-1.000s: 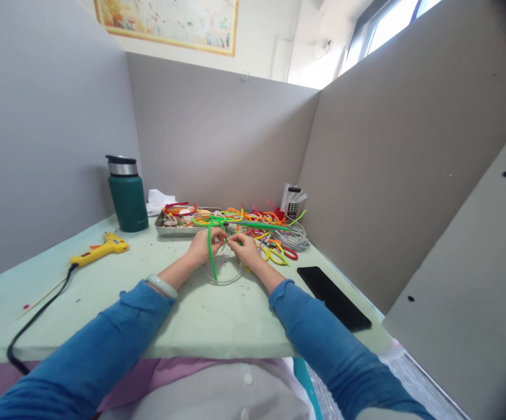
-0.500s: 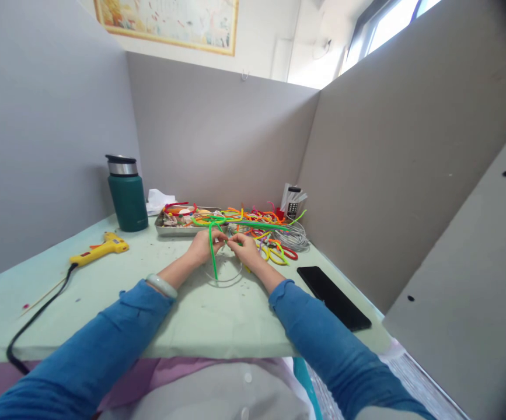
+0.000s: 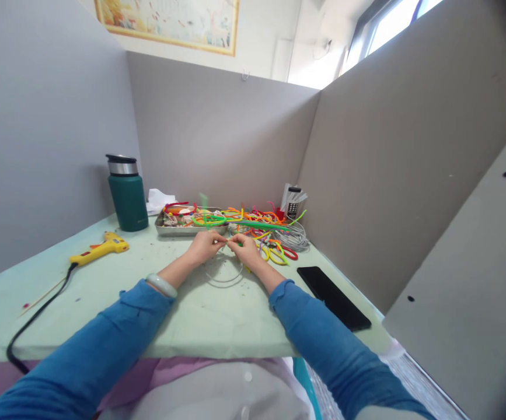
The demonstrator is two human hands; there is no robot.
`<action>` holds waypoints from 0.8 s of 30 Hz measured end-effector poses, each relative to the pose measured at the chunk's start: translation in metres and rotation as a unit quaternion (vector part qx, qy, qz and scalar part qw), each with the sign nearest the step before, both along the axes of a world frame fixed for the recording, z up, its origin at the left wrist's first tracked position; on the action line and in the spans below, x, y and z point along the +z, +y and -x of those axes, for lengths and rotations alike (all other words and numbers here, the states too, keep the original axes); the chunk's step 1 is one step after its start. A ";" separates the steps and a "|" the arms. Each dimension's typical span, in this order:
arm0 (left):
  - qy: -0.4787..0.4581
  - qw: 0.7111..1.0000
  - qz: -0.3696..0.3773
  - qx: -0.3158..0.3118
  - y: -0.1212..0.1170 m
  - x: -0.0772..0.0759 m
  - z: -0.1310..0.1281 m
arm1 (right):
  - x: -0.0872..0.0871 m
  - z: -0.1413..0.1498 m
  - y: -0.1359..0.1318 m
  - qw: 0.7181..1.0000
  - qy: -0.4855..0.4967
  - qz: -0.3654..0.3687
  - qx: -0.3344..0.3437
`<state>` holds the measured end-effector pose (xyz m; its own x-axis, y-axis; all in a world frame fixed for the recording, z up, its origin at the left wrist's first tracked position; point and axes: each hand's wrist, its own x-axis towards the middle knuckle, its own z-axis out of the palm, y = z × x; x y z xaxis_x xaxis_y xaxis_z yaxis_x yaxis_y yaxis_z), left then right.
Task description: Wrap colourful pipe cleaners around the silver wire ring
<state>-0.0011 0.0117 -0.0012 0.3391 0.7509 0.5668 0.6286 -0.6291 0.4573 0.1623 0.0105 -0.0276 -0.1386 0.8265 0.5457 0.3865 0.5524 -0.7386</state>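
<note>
My left hand is closed in a pinch, its fingertips meeting those of my right hand over the table. Below the fingers hangs a thin pale wire ring, its top edge hidden by my hands. A green pipe cleaner, smeared by motion, sticks up behind my left hand; its lower end runs into the pinch. A bit of green shows at my right fingers, which appear closed on the ring's upper part. Exactly how the pipe cleaner sits around the wire is too small to tell.
Behind my hands are a metal tray and a heap of coloured pipe cleaners, with coiled wire and scissors at right. A phone, a yellow glue gun and a green bottle surround the workspace.
The green pipe cleaner's free length, which hung down in front of my left hand, has swung up and away behind it. Both hands stay nearly in place.
</note>
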 end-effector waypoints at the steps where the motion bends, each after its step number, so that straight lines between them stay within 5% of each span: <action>1: 0.007 1.000 -0.004 0.006 0.000 0.000 0.000 | 0.000 0.000 0.000 1.000 -0.001 -0.001 0.001; 24: 0.037 0.999 0.012 0.034 -0.004 0.001 0.000 | 0.002 0.001 -0.002 1.000 -0.010 -0.014 0.004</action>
<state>-0.0011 0.0074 -0.0002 0.3280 0.7863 0.5236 0.7020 -0.5738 0.4220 0.1612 0.0080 -0.0253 -0.1562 0.8101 0.5650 0.3970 0.5753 -0.7151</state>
